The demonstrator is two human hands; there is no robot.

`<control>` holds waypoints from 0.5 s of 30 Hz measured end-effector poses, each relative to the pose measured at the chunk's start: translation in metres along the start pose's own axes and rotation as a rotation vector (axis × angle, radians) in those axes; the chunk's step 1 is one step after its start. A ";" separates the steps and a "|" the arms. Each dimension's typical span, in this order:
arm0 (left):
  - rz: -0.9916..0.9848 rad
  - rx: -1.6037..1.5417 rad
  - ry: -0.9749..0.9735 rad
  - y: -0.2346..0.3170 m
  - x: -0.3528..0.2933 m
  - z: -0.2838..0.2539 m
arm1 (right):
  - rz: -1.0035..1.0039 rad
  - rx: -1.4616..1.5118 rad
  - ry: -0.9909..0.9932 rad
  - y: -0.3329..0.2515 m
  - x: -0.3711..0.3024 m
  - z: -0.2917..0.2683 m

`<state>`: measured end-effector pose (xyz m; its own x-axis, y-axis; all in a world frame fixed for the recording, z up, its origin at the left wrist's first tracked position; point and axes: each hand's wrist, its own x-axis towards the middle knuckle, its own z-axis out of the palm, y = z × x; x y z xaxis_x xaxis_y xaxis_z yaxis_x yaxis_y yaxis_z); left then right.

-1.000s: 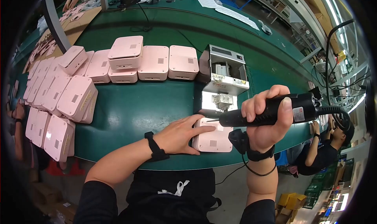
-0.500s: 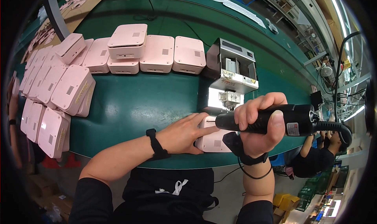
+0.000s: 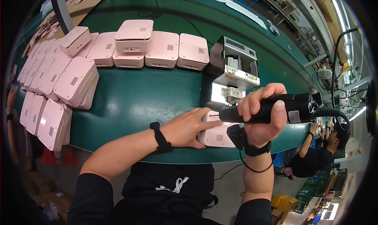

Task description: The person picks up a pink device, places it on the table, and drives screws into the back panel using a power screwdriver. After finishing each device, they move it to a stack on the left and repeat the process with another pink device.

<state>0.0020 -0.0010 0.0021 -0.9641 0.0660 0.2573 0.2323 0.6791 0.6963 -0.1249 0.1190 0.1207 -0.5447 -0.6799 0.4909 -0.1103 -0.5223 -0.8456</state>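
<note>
My right hand (image 3: 263, 114) is wrapped round a black corded electric screwdriver (image 3: 289, 110), which lies nearly level and points left. Its thin bit ends over the upper left corner of a pink square plastic device (image 3: 219, 138) on the table; whether the bit touches a screw is too small to tell. My left hand (image 3: 189, 127) grips the device's left side, thumb and fingers on its edges. The screwdriver and right hand hide the device's right part. Just beyond it stands a grey and black screw feeder machine (image 3: 238, 65) with a metal front block.
Pink devices like it stand in a row (image 3: 161, 49) along the back, some stacked, and more pile up (image 3: 75, 81) at the left. Papers (image 3: 236, 8) lie on the far side of the green table (image 3: 149, 95). A co-worker (image 3: 315, 158) works at the far right.
The view has shifted slightly, so the table and its things sit a little higher. Both hands keep their holds, and the screwdriver bit stays near the same corner of the device.
</note>
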 end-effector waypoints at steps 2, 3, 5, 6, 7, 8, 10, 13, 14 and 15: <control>0.001 -0.005 0.003 -0.002 0.000 0.000 | -0.006 0.004 0.010 0.001 0.001 0.003; 0.005 -0.004 0.006 -0.003 -0.001 0.001 | -0.002 0.001 0.007 0.001 0.002 0.003; 0.012 0.000 0.013 -0.004 -0.002 0.001 | -0.003 0.038 -0.033 0.001 0.003 0.002; 0.011 -0.001 0.012 -0.004 -0.002 0.001 | -0.005 0.060 -0.050 0.002 0.003 0.001; 0.010 -0.002 0.012 -0.004 -0.002 0.001 | -0.004 0.060 -0.049 0.003 0.003 0.000; 0.010 -0.001 0.012 -0.004 -0.002 0.001 | -0.002 0.056 -0.054 0.003 0.003 0.000; 0.013 0.002 0.011 -0.004 -0.002 -0.001 | -0.003 0.048 -0.064 0.002 0.003 0.001; 0.019 0.017 0.007 -0.002 -0.002 -0.001 | 0.036 0.010 0.052 0.002 0.001 0.007; 0.024 0.019 0.006 -0.001 -0.002 -0.001 | 0.055 -0.007 0.110 0.001 0.001 0.009; 0.019 0.014 0.011 0.000 -0.003 -0.001 | 0.050 -0.008 0.112 -0.004 0.003 0.010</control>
<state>0.0050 -0.0014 0.0020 -0.9580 0.0714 0.2779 0.2491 0.6877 0.6819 -0.1180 0.1141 0.1277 -0.6394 -0.6426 0.4223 -0.0873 -0.4850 -0.8701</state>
